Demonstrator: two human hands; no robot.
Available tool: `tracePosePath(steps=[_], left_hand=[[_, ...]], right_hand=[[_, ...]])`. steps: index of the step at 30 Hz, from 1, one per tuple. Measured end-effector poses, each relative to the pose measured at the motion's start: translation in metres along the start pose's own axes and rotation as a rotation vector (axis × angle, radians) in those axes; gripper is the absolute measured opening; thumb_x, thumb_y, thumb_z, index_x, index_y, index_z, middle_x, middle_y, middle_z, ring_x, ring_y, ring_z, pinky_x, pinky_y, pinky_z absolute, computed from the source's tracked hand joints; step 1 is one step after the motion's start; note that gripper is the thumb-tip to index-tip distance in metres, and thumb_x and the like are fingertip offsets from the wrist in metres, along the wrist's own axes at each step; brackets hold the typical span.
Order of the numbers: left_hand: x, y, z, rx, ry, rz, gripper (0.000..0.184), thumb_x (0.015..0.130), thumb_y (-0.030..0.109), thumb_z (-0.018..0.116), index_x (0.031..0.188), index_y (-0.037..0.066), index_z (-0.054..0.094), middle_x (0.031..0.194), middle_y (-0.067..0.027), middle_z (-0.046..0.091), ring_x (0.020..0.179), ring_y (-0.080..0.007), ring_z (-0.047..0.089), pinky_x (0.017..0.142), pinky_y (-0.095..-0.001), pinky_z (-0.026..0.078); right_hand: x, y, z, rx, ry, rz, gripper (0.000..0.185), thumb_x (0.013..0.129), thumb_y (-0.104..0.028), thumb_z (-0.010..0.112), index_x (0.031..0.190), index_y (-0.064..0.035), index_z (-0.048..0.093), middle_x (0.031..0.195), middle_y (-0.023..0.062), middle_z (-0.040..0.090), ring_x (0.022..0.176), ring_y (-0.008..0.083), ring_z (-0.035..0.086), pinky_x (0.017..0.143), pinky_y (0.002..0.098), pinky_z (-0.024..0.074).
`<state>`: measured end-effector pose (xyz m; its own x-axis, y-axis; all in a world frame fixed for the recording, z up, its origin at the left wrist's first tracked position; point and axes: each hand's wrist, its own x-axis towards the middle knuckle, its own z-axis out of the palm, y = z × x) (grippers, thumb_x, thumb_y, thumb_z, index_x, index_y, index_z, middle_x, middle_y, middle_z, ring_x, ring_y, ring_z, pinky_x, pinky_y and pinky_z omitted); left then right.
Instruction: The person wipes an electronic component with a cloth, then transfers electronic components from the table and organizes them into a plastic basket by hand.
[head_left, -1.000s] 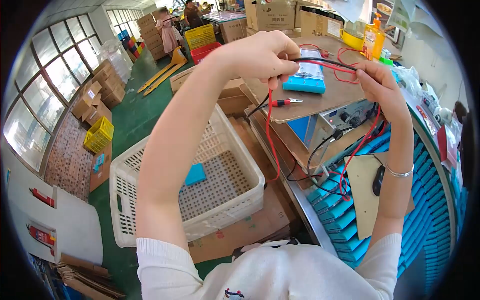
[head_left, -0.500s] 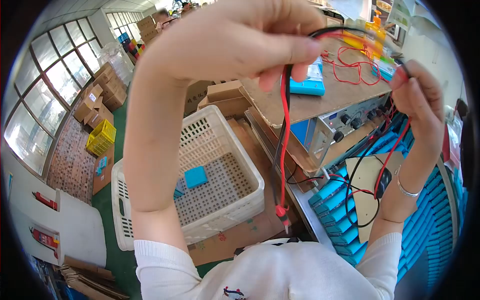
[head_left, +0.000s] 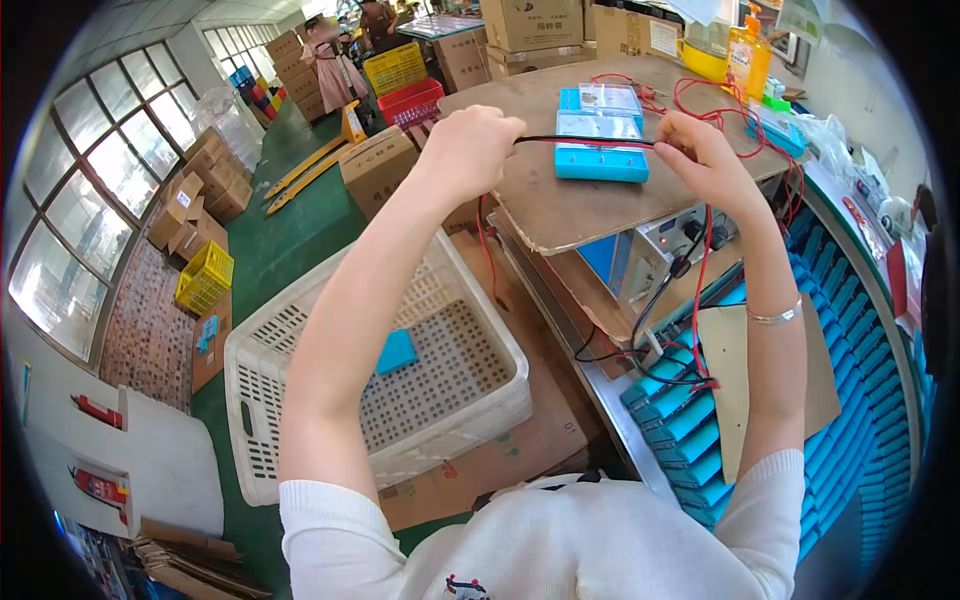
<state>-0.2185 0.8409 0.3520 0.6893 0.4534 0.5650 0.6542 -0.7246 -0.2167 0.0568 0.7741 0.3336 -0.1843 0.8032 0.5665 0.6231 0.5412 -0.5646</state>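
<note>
A pair of red and black wires [head_left: 540, 139] is stretched nearly level between my two hands. My left hand [head_left: 470, 148] is closed round one end, with a red length hanging below it over the crate side. My right hand [head_left: 702, 160] pinches the other end, and red and black wire runs down from it toward the bench edge. Just behind the taut wires, a blue case with a clear top [head_left: 602, 160] lies on the brown board [head_left: 520, 215]. Under the board stands a metal instrument with knobs [head_left: 665, 245].
A white plastic crate [head_left: 515, 385] on the left holds a blue block [head_left: 397, 352]. Rows of blue cases [head_left: 850, 400] fill the right, partly under a beige board [head_left: 725, 345]. Loose red wires [head_left: 715, 115] and an orange pump bottle [head_left: 748, 60] are at the back. Another person [head_left: 335, 65] stands far off.
My left hand has moved away from the camera and lower. My right hand has moved left. The wires, which hung down from my left hand, are now pulled straight between both hands.
</note>
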Motion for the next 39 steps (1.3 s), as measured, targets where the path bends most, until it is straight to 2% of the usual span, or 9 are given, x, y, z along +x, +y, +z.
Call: tracePosePath(steps=[4, 8, 11, 16, 23, 31, 34, 36, 39], left_hand=[[0.012, -0.005, 0.021, -0.116, -0.052, 0.030, 0.014, 0.074, 0.012, 0.062, 0.086, 0.004, 0.066, 0.077, -0.0149, 0.060, 0.078, -0.0320, 0.058, 0.072, -0.0390, 0.047], [0.011, -0.004, 0.037, -0.127, -0.181, 0.068, 0.017, 0.076, 0.013, 0.061, 0.088, 0.003, 0.066, 0.080, -0.0149, 0.060, 0.081, -0.0317, 0.057, 0.075, -0.0388, 0.046], [0.008, 0.002, 0.032, -0.174, -0.235, 0.021, 0.021, 0.078, 0.015, 0.060, 0.094, 0.001, 0.063, 0.086, -0.0169, 0.057, 0.086, -0.0319, 0.056, 0.076, -0.0392, 0.046], [0.004, 0.017, 0.028, -0.167, -0.087, 0.024, 0.024, 0.076, 0.013, 0.061, 0.097, 0.002, 0.060, 0.091, -0.0169, 0.054, 0.088, -0.0330, 0.054, 0.078, -0.0388, 0.045], [0.008, 0.025, 0.035, -0.163, 0.101, 0.064, 0.051, 0.072, 0.013, 0.064, 0.118, 0.002, 0.046, 0.103, -0.0156, 0.048, 0.097, -0.0310, 0.049, 0.082, -0.0391, 0.043], [0.001, 0.025, 0.040, -0.202, 0.044, 0.041, 0.060, 0.071, 0.015, 0.064, 0.124, 0.003, 0.040, 0.111, -0.0166, 0.045, 0.104, -0.0330, 0.044, 0.086, -0.0420, 0.039], [0.002, 0.027, 0.034, -0.268, 0.061, 0.064, 0.059, 0.072, 0.017, 0.065, 0.124, 0.001, 0.040, 0.111, -0.0180, 0.046, 0.105, -0.0341, 0.044, 0.090, -0.0414, 0.037], [0.001, 0.034, 0.027, -0.303, 0.103, 0.053, 0.058, 0.073, 0.017, 0.064, 0.123, 0.000, 0.041, 0.112, -0.0189, 0.046, 0.106, -0.0345, 0.043, 0.092, -0.0410, 0.036], [-0.009, 0.061, 0.009, -0.573, 0.185, 0.092, 0.048, 0.072, 0.013, 0.065, 0.114, -0.002, 0.047, 0.098, -0.0170, 0.051, 0.088, -0.0292, 0.053, 0.076, -0.0374, 0.044]], right_hand=[[0.008, 0.035, 0.002, -0.013, 0.056, -0.022, 0.011, 0.082, -0.008, 0.057, 0.082, 0.0011, 0.051, 0.059, 0.0055, 0.046, 0.055, 0.0108, 0.040, 0.051, 0.0269, 0.0337], [-0.004, 0.053, 0.013, -0.177, 0.131, -0.037, 0.011, 0.079, -0.008, 0.057, 0.085, 0.0009, 0.056, 0.071, 0.0177, 0.057, 0.067, 0.0313, 0.055, 0.062, 0.0371, 0.0425], [-0.011, 0.039, 0.010, -0.261, 0.039, 0.027, 0.013, 0.078, -0.009, 0.057, 0.086, 0.0014, 0.057, 0.075, 0.0191, 0.058, 0.074, 0.0364, 0.056, 0.066, 0.0401, 0.0432], [-0.023, 0.025, 0.011, -0.407, 0.051, -0.088, 0.013, 0.077, -0.004, 0.056, 0.089, 0.0017, 0.057, 0.078, 0.0166, 0.053, 0.075, 0.0330, 0.055, 0.065, 0.0381, 0.0428], [-0.030, 0.005, 0.022, -0.345, 0.094, -0.073, 0.055, 0.075, -0.007, 0.060, 0.125, -0.0051, 0.039, 0.112, 0.0174, 0.045, 0.106, 0.0332, 0.045, 0.090, 0.0360, 0.0384], [-0.053, -0.014, 0.015, -0.239, 0.140, -0.134, 0.058, 0.074, -0.009, 0.062, 0.126, -0.0041, 0.037, 0.114, 0.0176, 0.044, 0.108, 0.0351, 0.043, 0.093, 0.0384, 0.0360], [-0.074, -0.028, 0.006, -0.238, 0.138, -0.104, 0.061, 0.074, -0.009, 0.063, 0.129, -0.0055, 0.037, 0.116, 0.0134, 0.045, 0.102, 0.0271, 0.047, 0.082, 0.0351, 0.0425], [-0.098, -0.039, -0.004, -0.213, 0.139, -0.044, 0.057, 0.074, -0.010, 0.063, 0.126, -0.0050, 0.039, 0.113, 0.0160, 0.046, 0.105, 0.0326, 0.046, 0.089, 0.0365, 0.0394], [-0.148, -0.041, -0.018, -0.243, 0.280, 0.053, 0.047, 0.074, -0.011, 0.064, 0.118, -0.0064, 0.049, 0.103, 0.0114, 0.053, 0.090, 0.0237, 0.054, 0.071, 0.0311, 0.0459]])
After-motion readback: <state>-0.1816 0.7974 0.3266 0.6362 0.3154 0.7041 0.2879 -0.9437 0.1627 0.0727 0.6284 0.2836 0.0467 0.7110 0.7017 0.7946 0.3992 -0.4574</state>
